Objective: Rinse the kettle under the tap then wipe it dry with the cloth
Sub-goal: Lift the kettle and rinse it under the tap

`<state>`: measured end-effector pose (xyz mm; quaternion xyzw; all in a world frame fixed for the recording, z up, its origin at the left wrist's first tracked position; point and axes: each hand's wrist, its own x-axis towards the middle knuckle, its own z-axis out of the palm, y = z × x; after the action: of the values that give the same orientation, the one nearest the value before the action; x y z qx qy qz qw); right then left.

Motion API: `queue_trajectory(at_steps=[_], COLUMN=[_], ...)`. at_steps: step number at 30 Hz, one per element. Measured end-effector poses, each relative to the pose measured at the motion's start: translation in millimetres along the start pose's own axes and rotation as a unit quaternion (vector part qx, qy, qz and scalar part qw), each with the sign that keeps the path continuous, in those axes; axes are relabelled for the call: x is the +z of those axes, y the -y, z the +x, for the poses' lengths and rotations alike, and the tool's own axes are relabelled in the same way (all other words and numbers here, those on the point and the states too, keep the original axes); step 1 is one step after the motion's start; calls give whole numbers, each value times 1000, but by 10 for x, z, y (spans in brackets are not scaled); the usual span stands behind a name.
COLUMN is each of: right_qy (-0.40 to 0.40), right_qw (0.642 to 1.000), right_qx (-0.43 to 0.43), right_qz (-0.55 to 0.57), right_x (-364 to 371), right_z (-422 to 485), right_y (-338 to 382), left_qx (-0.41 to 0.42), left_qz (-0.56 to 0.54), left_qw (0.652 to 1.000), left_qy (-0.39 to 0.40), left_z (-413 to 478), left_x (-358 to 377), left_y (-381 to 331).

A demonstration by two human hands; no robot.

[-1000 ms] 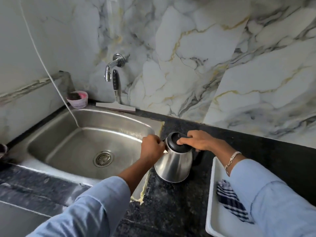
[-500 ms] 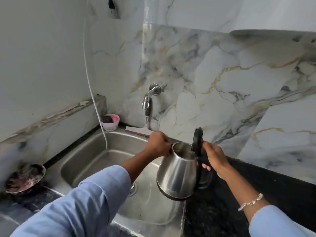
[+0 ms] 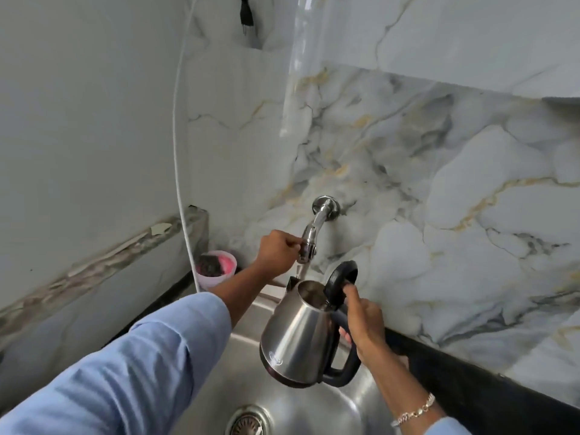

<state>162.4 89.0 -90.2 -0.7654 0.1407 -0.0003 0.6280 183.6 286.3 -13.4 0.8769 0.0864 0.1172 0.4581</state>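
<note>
The steel kettle (image 3: 296, 334) hangs over the sink (image 3: 314, 412), tilted, with its black lid (image 3: 340, 277) flipped up. My right hand (image 3: 364, 318) grips its black handle, one finger against the lid. The open mouth sits just under the wall tap (image 3: 310, 238). My left hand (image 3: 277, 249) is closed on the tap's lever. A thin stream of water seems to fall from the spout into the kettle. The cloth is out of view.
A pink bowl with a dark scrubber (image 3: 216, 267) stands at the sink's back left corner. A white cord (image 3: 177, 152) hangs down the left wall. The drain (image 3: 248, 422) lies below. Black countertop (image 3: 470, 378) runs along the marble wall on the right.
The kettle was lifted off the counter, its lid opened, and carried left under the tap. My left hand left the kettle's spout and took hold of the tap lever.
</note>
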Motion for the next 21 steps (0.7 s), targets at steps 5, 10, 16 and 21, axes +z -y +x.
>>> queue_trajectory(at_steps=[5, 10, 16, 21], right_qy=[-15, -36, -40, -46], right_qw=[999, 997, 997, 997], right_qx=[24, 34, 26, 23], right_qz=[16, 60, 52, 52], right_x=[189, 194, 220, 267], right_z=[146, 173, 263, 234], right_y=[15, 83, 104, 133], left_qx=[-16, -31, 9, 49], left_qz=[-78, -108, -88, -53], left_qw=[997, 993, 994, 996], left_qy=[3, 42, 66, 60], left_z=[292, 382, 473, 437], left_x=[62, 10, 64, 38], left_y=[99, 79, 128, 147])
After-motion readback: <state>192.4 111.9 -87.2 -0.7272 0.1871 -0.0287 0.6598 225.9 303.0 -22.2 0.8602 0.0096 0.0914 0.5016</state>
